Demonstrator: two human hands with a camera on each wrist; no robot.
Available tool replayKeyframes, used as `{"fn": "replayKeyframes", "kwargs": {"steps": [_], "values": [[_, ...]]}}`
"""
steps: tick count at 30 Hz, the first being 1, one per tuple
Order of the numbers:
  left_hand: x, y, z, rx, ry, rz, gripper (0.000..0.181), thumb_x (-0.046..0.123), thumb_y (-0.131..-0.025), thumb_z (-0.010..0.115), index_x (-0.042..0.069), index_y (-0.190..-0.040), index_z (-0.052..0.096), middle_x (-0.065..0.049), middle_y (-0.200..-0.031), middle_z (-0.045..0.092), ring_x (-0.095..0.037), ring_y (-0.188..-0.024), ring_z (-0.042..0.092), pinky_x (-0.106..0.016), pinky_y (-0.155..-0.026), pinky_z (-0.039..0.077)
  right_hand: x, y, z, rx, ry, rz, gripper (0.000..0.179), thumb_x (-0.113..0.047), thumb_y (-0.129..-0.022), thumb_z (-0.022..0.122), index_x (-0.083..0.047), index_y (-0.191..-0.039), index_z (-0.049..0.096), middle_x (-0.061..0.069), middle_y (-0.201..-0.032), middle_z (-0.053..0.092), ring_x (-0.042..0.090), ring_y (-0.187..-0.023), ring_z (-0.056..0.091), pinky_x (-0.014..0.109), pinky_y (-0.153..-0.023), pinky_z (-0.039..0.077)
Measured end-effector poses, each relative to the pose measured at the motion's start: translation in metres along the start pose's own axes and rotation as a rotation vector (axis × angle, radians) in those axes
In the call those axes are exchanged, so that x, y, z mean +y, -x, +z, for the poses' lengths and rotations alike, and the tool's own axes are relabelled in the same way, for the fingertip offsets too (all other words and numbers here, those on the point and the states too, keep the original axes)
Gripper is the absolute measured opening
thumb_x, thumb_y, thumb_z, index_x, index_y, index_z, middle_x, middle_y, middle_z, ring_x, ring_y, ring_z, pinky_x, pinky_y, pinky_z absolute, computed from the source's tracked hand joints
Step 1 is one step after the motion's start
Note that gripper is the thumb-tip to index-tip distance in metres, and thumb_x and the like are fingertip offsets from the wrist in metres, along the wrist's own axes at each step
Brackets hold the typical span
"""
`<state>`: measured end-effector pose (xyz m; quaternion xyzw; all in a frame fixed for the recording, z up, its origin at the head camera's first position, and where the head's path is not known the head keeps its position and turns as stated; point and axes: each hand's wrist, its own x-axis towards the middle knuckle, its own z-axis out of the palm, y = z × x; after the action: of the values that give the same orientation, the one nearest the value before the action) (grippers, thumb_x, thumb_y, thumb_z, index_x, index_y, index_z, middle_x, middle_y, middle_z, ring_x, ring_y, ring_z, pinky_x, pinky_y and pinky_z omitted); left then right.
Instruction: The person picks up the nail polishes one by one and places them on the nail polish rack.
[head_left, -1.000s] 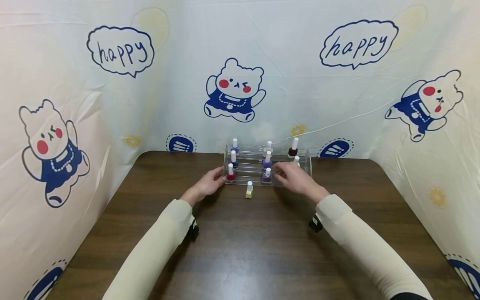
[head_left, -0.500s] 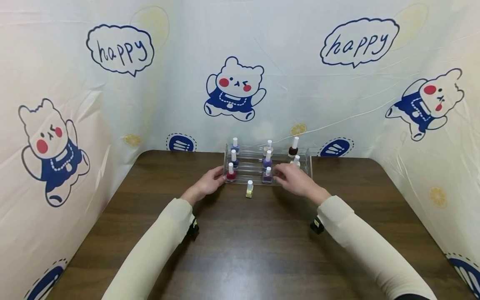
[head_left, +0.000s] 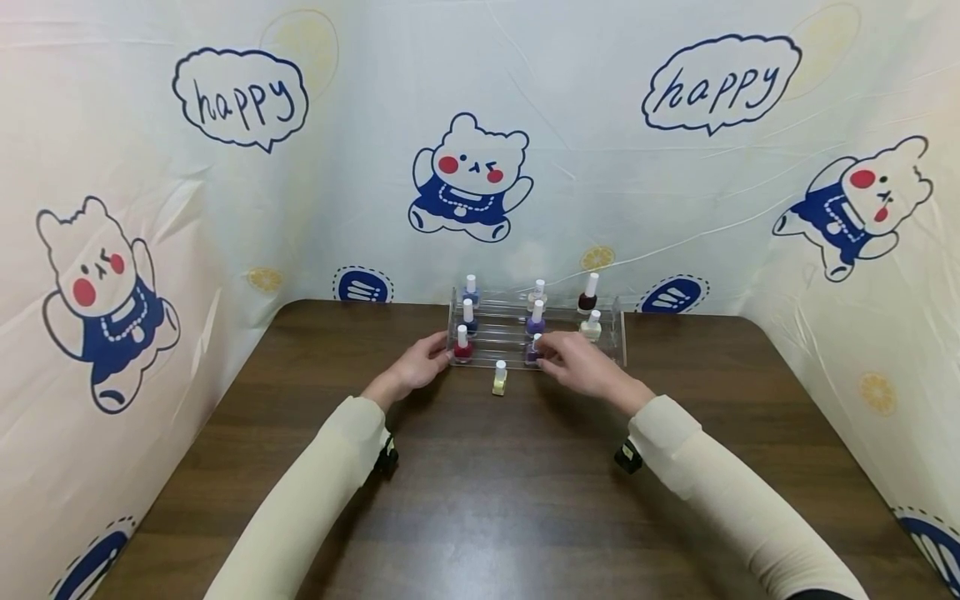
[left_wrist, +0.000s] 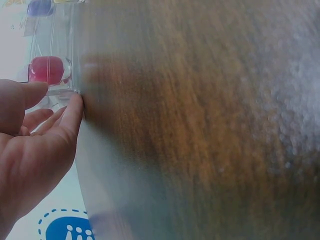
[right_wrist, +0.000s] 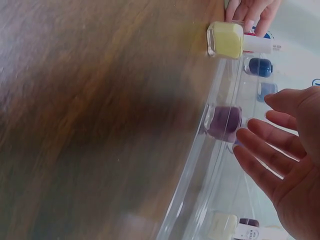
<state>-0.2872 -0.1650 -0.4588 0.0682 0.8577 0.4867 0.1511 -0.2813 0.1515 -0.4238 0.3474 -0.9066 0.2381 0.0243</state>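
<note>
A clear tiered display rack stands at the back of the table, with white-capped nail polish bottles on its steps. My left hand rests its fingertips against the rack's left end, beside a red nail polish bottle. At the front step, my right hand is at a dark purple nail polish bottle. Its fingers are spread apart near the cap, which they partly hide; contact is unclear. A yellow nail polish bottle stands on the table just before the rack.
The middle step bears a dark blue bottle, a violet bottle and a cream bottle. Behind them stand a blue bottle, a pale bottle and a dark red bottle. A printed curtain encloses the brown table.
My right hand has shifted left along the rack, from beside the dark purple bottle to over its cap, uncovering the cream bottle. The left hand has stayed in place.
</note>
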Motion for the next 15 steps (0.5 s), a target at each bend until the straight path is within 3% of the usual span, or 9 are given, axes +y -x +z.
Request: {"fn": "replayKeyframes", "kwargs": {"steps": [15], "values": [[-0.0005, -0.0006, 0.0002, 0.001, -0.005, 0.003, 0.057, 0.021, -0.109, 0.049, 0.014, -0.162, 0.029, -0.016, -0.163, 0.036, -0.035, -0.151, 0.032, -0.055, -0.123, 0.024, -0.0098, -0.0049, 0.0064, -0.012, -0.044, -0.034, 0.023, -0.008, -0.097, 0.069, 0.003, -0.118, 0.068, 0.016, -0.110, 0.073, 0.026, -0.098, 0.071, 0.041, -0.089, 0.059]]}}
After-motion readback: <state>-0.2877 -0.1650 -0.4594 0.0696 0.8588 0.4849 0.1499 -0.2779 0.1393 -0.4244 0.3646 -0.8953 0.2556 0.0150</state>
